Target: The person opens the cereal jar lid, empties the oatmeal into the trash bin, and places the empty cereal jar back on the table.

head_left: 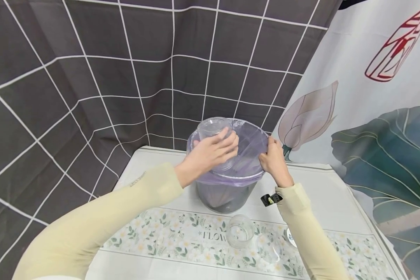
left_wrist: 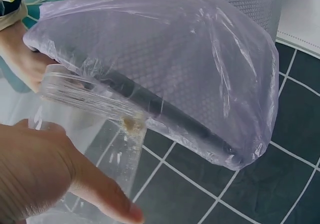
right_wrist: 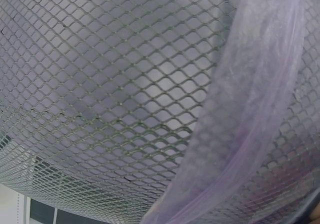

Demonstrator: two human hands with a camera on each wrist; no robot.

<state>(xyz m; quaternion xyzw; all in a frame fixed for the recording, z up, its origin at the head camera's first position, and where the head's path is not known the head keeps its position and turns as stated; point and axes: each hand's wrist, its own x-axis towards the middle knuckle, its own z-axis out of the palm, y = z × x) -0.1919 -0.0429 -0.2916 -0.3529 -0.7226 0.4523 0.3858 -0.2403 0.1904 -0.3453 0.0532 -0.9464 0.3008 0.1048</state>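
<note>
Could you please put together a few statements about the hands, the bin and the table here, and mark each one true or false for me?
1. The left hand holds a clear plastic container at the mouth of the bin. True.
2. The right hand lies flat on the table. False: it grips the edge of the bin.
3. A purple see-through bag lines the bin. True.
4. The bin's side is solid, without holes. False: it is mesh, as the right wrist view shows.
5. A second clear container is on the table's flower-patterned band, nearer the person than the bin. True.
6. Both sleeves are black. False: they are pale yellow.
</note>
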